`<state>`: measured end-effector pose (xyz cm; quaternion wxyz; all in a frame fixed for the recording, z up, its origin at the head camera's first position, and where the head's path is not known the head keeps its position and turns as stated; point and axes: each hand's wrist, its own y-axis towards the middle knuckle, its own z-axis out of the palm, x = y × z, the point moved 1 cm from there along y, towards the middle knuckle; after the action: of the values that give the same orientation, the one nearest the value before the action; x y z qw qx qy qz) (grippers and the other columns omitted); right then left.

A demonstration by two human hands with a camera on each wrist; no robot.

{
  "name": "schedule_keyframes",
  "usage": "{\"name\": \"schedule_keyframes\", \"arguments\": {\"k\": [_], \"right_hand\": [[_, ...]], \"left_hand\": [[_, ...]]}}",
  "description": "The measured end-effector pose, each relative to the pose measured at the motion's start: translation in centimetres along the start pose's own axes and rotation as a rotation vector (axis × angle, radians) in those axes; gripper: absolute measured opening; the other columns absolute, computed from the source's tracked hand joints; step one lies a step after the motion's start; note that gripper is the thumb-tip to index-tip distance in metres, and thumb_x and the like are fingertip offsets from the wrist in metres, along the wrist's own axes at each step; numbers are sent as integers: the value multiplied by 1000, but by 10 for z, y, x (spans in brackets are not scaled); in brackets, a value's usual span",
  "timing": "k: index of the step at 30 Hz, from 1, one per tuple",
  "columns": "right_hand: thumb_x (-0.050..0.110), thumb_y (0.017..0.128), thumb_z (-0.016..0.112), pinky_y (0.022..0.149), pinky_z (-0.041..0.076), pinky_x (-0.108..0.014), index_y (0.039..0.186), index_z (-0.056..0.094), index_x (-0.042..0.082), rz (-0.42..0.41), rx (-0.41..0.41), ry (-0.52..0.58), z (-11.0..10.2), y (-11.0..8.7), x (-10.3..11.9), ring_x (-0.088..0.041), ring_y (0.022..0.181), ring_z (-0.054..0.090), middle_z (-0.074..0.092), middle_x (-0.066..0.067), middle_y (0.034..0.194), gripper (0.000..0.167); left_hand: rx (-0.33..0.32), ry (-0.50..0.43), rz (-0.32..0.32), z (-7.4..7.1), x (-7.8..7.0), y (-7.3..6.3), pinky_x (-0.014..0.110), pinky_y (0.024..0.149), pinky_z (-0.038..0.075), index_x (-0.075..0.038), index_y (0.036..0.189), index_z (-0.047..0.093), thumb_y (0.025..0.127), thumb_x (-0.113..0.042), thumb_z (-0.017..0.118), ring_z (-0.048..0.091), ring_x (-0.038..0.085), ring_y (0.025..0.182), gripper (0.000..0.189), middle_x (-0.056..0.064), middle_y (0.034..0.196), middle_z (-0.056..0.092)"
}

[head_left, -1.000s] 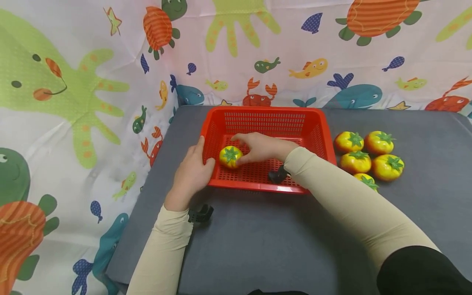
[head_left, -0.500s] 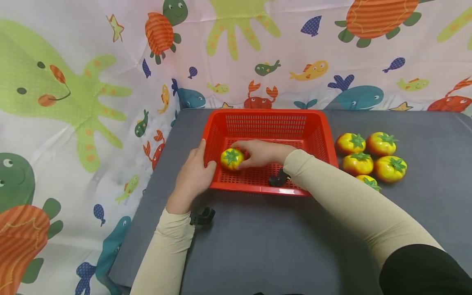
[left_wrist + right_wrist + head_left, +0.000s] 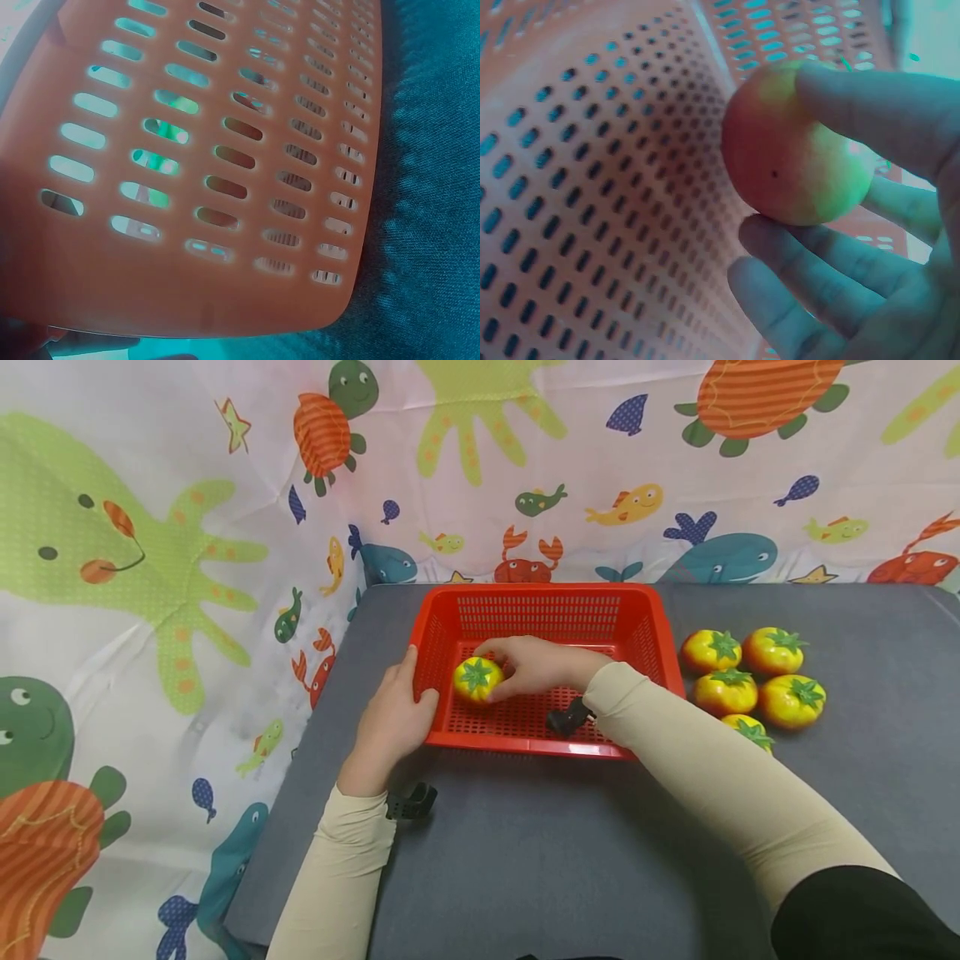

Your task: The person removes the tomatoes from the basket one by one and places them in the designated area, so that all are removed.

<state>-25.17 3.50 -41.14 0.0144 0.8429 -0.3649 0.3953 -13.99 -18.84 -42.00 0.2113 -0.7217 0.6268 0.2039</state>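
Note:
In the head view a red plastic basket (image 3: 555,745) with slotted walls stands on the grey table. My left hand (image 3: 392,718) grips its left rim, thumb on the inner side and fingers along the outer side. The basket's slotted wall (image 3: 247,292) fills most of the left wrist view. My right hand (image 3: 536,665) reaches into the basket and holds a yellow-and-red tomato (image 3: 477,680) with a green leafy top. Up close, thumb and fingers (image 3: 802,262) span the tomato (image 3: 787,150), which looks just above the slotted floor.
Several more tomatoes (image 3: 792,702) sit grouped on the table right of the basket. A sea-animal printed cloth (image 3: 465,510) hangs behind and at the left. Black wrist cameras (image 3: 411,800) are strapped under both wrists.
The tomato and my right hand have shifted slightly to the right inside the basket. My left hand stays on the rim.

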Motion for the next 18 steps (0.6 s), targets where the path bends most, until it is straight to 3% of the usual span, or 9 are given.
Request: {"name": "schedule_keyframes", "arguments": {"k": [18], "right_hand": [[31,86,86,92,60,-41,145,56,21,-2,-132,110,-22,-37,-8,-27,114,62,62,-6,128,67]], "left_hand": [[-4,-14,-2,1,-1,0,53,86,59,-24,171,17,100,-33,56,59,34,110,81,13,153,48]]}}
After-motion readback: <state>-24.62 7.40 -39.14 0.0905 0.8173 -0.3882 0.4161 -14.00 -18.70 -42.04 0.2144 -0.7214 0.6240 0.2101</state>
